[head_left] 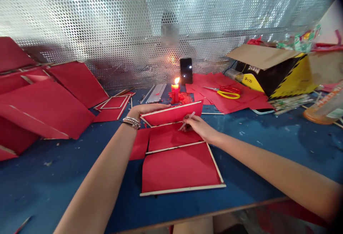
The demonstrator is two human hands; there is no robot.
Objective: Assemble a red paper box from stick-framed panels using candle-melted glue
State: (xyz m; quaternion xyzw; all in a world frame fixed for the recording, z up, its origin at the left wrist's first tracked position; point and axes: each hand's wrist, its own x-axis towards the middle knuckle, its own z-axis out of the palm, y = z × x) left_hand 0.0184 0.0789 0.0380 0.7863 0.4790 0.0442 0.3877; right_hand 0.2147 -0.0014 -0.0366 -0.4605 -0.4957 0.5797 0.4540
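A red paper sheet edged with pale thin sticks [182,167] lies in front of me, folded into sections. Its far section [173,115] is tilted up. Behind that raised section, my left hand [150,108] holds it, with the fingers stretched along its upper edge and partly hidden. My right hand [198,126] pinches a whitish translucent glue stick [189,118], its lower end close to the fold on the red paper. Beyond the hands, a lit red candle [175,92] stands amid melted wax.
Stick-edged red panels [45,105] are piled at left. More translucent glue sticks [157,93] lie left of the candle. A phone [186,70] leans upright behind. At right are yellow-handled scissors [227,93] on red sheets, a black-and-yellow box [278,74] and a plastic bottle [325,108].
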